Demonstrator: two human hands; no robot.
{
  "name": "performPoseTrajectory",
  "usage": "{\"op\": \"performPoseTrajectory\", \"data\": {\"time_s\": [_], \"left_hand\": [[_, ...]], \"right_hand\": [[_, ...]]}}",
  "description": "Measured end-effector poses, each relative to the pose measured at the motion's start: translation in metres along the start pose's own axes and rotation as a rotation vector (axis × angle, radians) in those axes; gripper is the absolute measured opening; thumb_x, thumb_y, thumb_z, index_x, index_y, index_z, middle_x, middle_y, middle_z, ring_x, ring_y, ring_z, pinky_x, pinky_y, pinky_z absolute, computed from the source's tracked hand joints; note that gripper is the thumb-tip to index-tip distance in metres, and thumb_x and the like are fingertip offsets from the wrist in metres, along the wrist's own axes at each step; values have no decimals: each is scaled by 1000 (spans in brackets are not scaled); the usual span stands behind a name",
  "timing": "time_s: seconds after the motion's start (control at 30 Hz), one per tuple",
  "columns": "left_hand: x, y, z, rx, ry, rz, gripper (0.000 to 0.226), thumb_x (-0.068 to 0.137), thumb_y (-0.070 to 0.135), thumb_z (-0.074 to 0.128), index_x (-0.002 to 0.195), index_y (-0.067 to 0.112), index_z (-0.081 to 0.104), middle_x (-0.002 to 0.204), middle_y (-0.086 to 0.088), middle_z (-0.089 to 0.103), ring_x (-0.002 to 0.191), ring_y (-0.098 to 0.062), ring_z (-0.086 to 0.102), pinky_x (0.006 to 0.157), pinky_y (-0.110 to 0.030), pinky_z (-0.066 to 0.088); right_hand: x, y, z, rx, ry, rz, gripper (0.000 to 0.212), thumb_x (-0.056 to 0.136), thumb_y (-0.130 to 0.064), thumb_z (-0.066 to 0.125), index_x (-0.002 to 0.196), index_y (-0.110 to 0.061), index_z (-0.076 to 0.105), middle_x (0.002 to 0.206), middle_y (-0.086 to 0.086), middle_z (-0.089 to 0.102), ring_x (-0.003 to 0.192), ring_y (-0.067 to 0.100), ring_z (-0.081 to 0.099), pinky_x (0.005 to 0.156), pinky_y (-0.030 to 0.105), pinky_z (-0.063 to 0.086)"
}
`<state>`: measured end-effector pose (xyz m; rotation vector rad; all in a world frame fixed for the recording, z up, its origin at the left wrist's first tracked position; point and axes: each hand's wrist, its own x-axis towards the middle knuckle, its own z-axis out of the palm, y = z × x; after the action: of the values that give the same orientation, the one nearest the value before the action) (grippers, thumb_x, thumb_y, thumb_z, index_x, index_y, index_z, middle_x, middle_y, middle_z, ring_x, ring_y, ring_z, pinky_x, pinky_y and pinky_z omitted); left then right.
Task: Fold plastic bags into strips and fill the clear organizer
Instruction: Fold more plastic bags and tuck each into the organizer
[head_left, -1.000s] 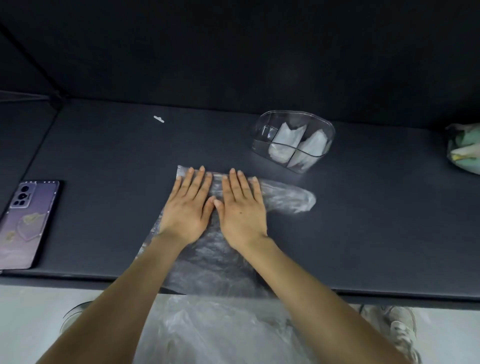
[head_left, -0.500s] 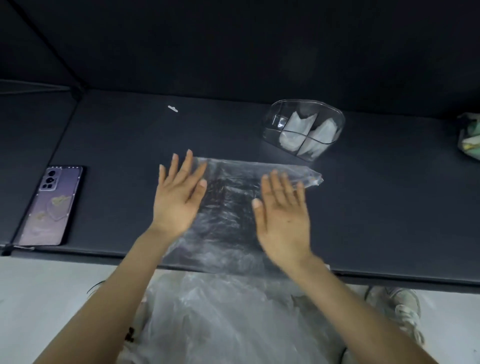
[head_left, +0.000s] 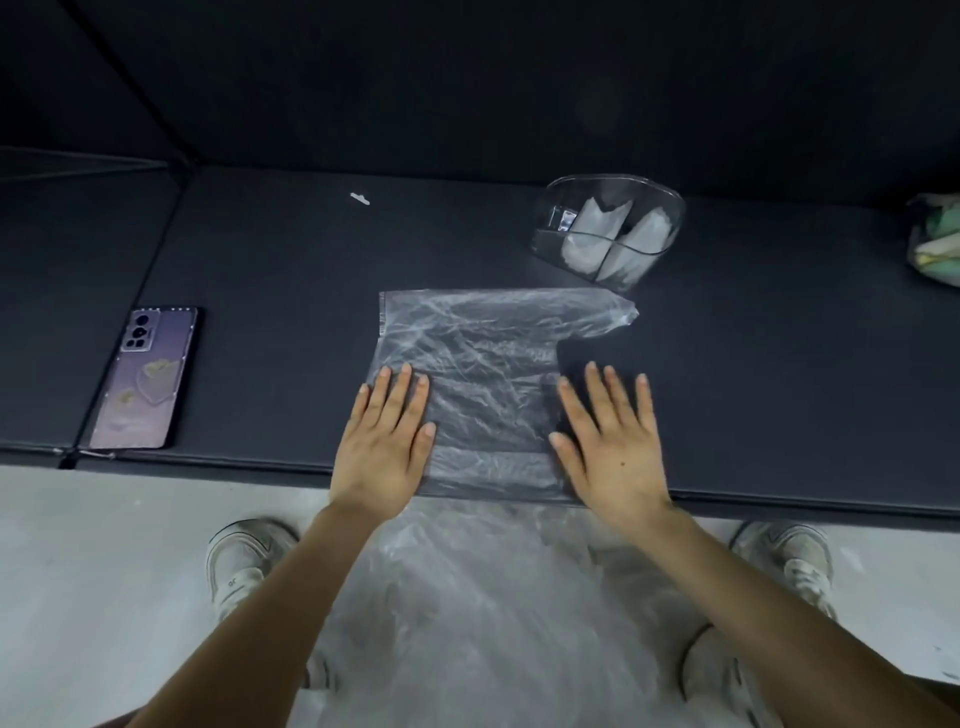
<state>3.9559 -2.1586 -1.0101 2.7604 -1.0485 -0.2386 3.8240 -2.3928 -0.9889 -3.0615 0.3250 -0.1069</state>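
Observation:
A clear plastic bag (head_left: 483, 358) lies flat on the dark table (head_left: 260, 270), its near part hanging over the front edge toward the floor. My left hand (head_left: 387, 441) lies flat on the bag's left side near the table edge, fingers straight. My right hand (head_left: 610, 441) lies flat at the bag's right side, fingers spread. The clear organizer (head_left: 608, 231) stands behind the bag to the right, with folded white bags in two of its compartments.
A purple phone (head_left: 145, 376) lies at the left near the table edge. A bundle of greenish bags (head_left: 937, 239) sits at the far right. A small white scrap (head_left: 359, 198) lies at the back. Shoes stand on the floor below.
Both hands slid apart from the bag's middle to its sides and drew back toward the table's front edge. The bag now lies smoother and wider.

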Motion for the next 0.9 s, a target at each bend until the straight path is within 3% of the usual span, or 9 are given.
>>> {"op": "performPoseTrajectory", "data": {"time_s": [0.1,0.17,0.27,0.37,0.43,0.5,0.63,0.73,0.9], "left_hand": [[2,-2,-1,-83,-14,-21,66,97,59,0,149,20,9,158,0,4,148,-22,2,119,-28,-11],[3,2,-7,-240,-58,-68,71,88,69,5,147,29,2,155,10,-6,146,-10,-11,116,-22,-16],[2,7,-25,-592,-79,-175,71,90,70,35,148,31,26,155,18,6,145,-1,-2,118,-20,-6],[-7,3,-39,-854,-88,-238,44,86,53,50,128,39,55,153,17,29,144,1,17,122,-31,11],[-17,2,-46,-983,-82,-252,28,87,57,60,110,43,68,140,14,50,136,1,36,119,-31,20],[-27,3,-56,-1083,-84,-296,45,78,69,51,97,37,76,120,11,67,123,-1,53,110,-23,30],[-38,6,-67,-1246,-60,-400,75,75,84,39,91,20,76,96,9,75,102,-3,65,98,-21,42],[-33,15,-68,-1282,40,-549,55,97,58,23,89,26,67,78,19,73,85,7,66,81,-10,46],[-16,13,-56,-960,119,-594,43,100,50,34,107,19,64,99,6,68,98,-16,63,87,-29,44]], "right_hand": [[-7,-29,-10,90,82,-326,57,86,-56,55,123,-14,64,133,14,57,125,31,50,109,56,30],[-11,-44,-4,89,71,-428,49,74,-49,71,110,-16,69,119,8,63,111,26,55,106,49,32],[-15,-50,7,116,202,-439,13,72,-17,78,82,-16,70,88,3,65,79,23,59,88,39,40],[-21,-48,3,180,234,-354,21,66,-2,75,60,-16,60,61,-2,55,58,20,50,71,33,40],[-31,-49,-9,303,156,-248,18,68,-11,76,60,-19,62,56,-6,57,54,18,53,69,30,38],[-36,-50,-26,507,22,-115,8,74,-20,73,67,-21,69,61,-9,65,55,14,60,69,25,40],[-12,-36,-63,772,-362,121,10,86,-24,69,79,-20,74,62,-21,63,64,-3,59,67,21,45],[23,-29,-73,616,-381,63,14,91,-28,63,87,-20,75,77,-11,69,74,6,62,72,27,47],[75,-23,-65,383,-409,37,20,96,-30,54,98,-22,72,93,-8,69,85,11,60,71,26,43]]}}
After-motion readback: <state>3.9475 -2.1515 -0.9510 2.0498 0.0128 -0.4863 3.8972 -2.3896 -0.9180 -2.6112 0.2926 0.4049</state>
